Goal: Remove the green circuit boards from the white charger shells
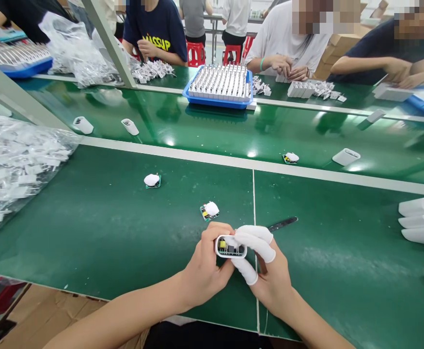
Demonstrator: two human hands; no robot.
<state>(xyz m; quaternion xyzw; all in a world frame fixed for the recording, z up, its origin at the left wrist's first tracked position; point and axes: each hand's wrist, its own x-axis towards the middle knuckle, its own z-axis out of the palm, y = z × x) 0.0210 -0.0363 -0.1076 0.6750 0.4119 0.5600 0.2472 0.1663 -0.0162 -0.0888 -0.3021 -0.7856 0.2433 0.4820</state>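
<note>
My left hand (206, 266) is closed round a white oval charger housing (230, 255), its open end facing me. Inside the housing a circuit board with a yellow part (222, 245) shows. My right hand (266, 266) wears white finger cots on its thumb and two fingers, which press at the housing's right side and rim. Just beyond the hands lies a circuit board (209, 211) with a white blob on it. A second such circuit board (152, 181) rests farther left. Partly behind my right fingers is a dark flat blade-like tool (283, 224).
A bag of small white parts (19, 169) lies at left. White housings (422, 220) are stacked at right. Past the pale strip (182, 154), a green surface carries loose housings (346, 156) and a board (290, 158). A blue tray (217, 101) stands opposite, near several co-workers.
</note>
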